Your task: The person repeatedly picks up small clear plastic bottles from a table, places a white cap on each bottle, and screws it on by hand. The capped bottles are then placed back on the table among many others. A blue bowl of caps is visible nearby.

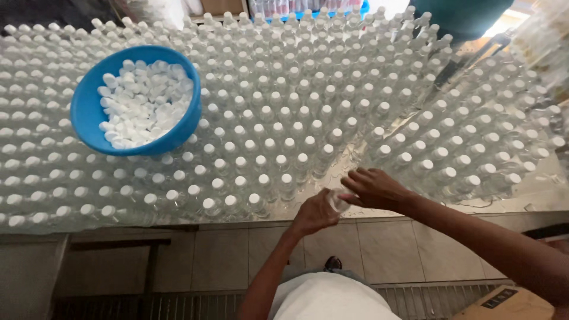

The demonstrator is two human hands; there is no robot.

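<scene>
Clear bottles (332, 89) with white tops; blue bowl (89, 109) among them, full of white caps (145, 101); grey floor tiles (219, 261) below.

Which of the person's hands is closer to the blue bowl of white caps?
Left. The left hand lies below and right of the blue bowl, gripping a small clear bottle. The right hand is farther right, its fingers over that same bottle.

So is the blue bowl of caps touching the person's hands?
Apart. The head view shows the blue bowl resting on bottle tops at upper left, with rows of bottles between it and both hands.
</scene>
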